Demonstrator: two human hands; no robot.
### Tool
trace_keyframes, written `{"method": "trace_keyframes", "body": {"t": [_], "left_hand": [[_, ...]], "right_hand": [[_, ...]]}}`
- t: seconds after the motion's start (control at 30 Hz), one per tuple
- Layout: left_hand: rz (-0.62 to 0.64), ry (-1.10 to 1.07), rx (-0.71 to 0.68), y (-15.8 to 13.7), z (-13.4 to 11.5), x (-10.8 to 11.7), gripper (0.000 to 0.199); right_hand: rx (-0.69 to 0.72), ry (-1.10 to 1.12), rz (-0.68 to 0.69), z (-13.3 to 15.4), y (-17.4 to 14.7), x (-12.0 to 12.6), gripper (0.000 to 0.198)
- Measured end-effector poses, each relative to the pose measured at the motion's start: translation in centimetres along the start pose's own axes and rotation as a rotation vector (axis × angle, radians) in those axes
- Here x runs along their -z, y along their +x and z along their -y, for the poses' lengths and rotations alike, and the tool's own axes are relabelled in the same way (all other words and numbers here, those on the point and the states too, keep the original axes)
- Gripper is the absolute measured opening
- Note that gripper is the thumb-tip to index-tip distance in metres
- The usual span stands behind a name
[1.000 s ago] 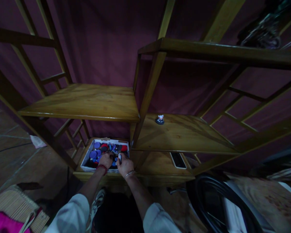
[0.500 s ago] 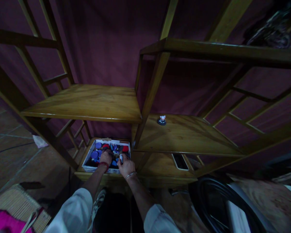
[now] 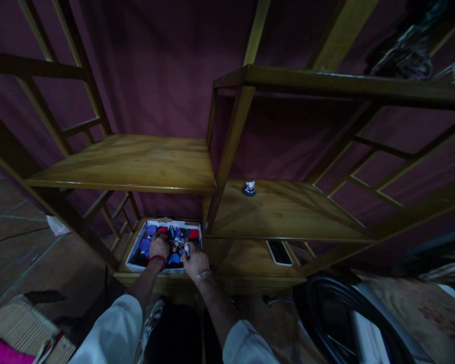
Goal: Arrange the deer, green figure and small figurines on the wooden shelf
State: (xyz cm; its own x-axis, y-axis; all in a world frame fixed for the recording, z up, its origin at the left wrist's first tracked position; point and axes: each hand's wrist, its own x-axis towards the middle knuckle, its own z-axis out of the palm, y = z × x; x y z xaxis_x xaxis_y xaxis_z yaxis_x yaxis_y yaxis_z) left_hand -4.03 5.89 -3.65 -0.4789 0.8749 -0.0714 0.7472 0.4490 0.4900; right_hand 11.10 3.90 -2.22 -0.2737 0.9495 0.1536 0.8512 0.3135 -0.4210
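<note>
A white-rimmed box [image 3: 130, 257] stands on the lower left shelf. Inside it lie several small figurines with round blue bases [image 3: 145, 244], along with red pieces [image 3: 193, 233]. My left hand [image 3: 159, 246], wearing a red bead bracelet, reaches into the box's left half; its fingertips are lost among dark pieces there. At the box's right side my right hand [image 3: 195, 263], with a silver bracelet, pinches a small white figurine [image 3: 187, 248]. Another small figurine [image 3: 249, 188], white with a dark base, sits by itself on the middle right shelf.
The wooden shelf unit has a higher board [image 3: 136, 162] above the box and an upright post [image 3: 227, 156] to its right. A phone-like dark object with a white edge [image 3: 279, 252] lies on the lower right board. A black round-rimmed object [image 3: 318, 308] stands at bottom right.
My left hand has shifted slightly left within the box. My right hand keeps the white figurine near the box's right side. The whole view has moved a little.
</note>
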Motion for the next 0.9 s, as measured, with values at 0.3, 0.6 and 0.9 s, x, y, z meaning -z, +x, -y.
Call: {"method": "trace_keyframes", "body": {"t": [0.3, 0.6, 0.9], "left_hand": [[-0.069, -0.012, 0.025, 0.18, 0.48, -0.48, 0.035], [-0.06, -0.002, 0.05, -0.03, 0.32, -0.33, 0.037], [-0.066, 0.013, 0.068, -0.1, 0.45, -0.36, 0.038]], "right_hand": [[0.001, 0.008, -0.006, -0.04, 0.01, -0.18, 0.028], [0.007, -0.004, -0.002, -0.08, 0.01, -0.28, 0.029], [-0.011, -0.029, 0.025, 0.15, -0.07, 0.19, 0.029]]}}
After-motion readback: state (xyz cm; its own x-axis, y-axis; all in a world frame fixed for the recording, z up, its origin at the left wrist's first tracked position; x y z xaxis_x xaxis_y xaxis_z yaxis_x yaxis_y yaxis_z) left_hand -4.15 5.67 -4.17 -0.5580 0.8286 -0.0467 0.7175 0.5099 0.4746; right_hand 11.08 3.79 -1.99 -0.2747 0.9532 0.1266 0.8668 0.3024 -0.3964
